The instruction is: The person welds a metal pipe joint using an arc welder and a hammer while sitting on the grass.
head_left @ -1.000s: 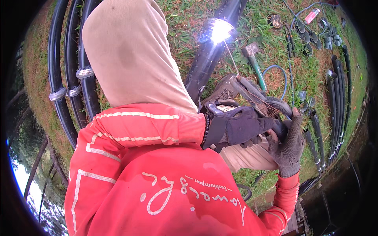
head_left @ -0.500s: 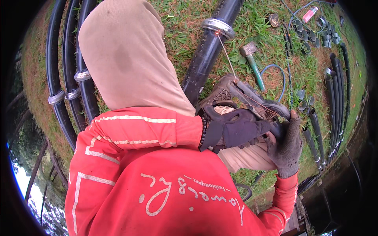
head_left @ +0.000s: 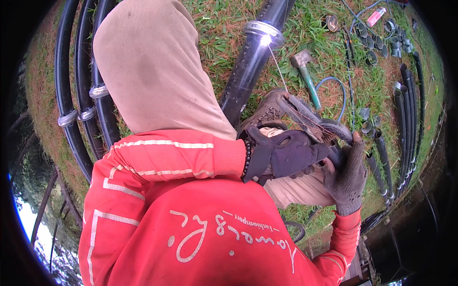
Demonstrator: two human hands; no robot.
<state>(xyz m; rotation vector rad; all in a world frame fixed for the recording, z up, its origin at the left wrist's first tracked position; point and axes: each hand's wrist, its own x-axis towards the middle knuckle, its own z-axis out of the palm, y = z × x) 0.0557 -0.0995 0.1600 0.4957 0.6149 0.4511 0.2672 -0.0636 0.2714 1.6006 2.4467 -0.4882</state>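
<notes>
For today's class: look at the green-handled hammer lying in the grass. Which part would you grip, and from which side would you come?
Grip the green-handled hammer around the middle of its green shaft, coming down from above. It lies flat on the grass with its metal head at the far end, beside the black pipe. The shaft is slim and bare, and a blue cable loops by its near end, so mid-shaft looks clearest.

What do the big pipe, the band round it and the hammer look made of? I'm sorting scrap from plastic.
The big pipe looks like black plastic: smooth, dull sheen. The band looks like bright metal, silvery with a glare spot. The hammer seems to have a grey metal head and a green handle, possibly painted or plastic; unclear which.
</notes>
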